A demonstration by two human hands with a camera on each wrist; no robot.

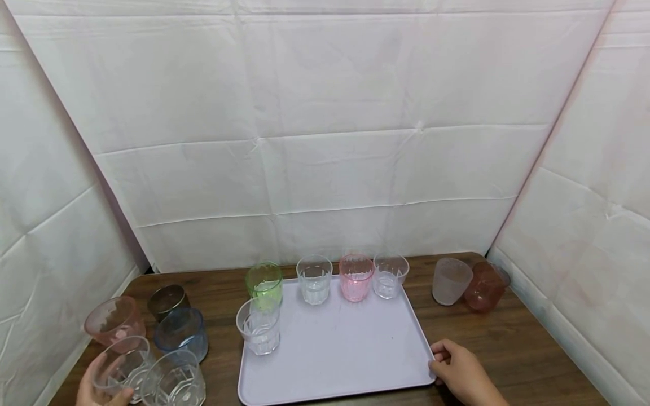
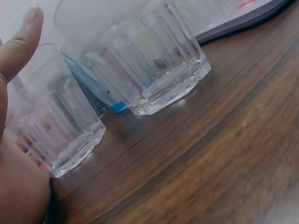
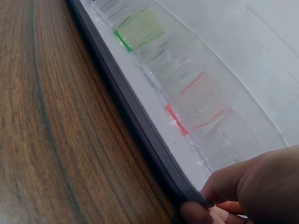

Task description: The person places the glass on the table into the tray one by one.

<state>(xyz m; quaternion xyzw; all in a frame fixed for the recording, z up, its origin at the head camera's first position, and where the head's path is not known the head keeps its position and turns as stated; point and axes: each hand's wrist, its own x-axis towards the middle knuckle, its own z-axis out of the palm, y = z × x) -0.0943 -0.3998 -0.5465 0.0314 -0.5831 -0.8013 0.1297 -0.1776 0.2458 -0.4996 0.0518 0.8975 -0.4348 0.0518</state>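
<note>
My left hand (image 1: 96, 389) curves round a clear glass (image 1: 122, 372) at the near left, fingers on its far side and thumb on the near side. The glass's base is at the wooden table in the left wrist view. Right beside it stands a second clear glass (image 2: 140, 60). My right hand (image 1: 462, 369) pinches the near right corner of a pale lilac tray (image 1: 350, 349), thumb on top and fingertips beneath the rim. On the tray are a green glass (image 1: 265, 285), a pink glass (image 1: 356, 279) and several clear ones, lined along the back and left edges.
Behind the left hand stand a pink glass (image 1: 115, 321), a dark brown glass (image 1: 168, 301) and a blue glass (image 1: 181, 332). To the tray's right are a frosted glass (image 1: 451, 282) and a red glass (image 1: 484, 287). White sheets (image 1: 330, 169) wall the table on the back and sides.
</note>
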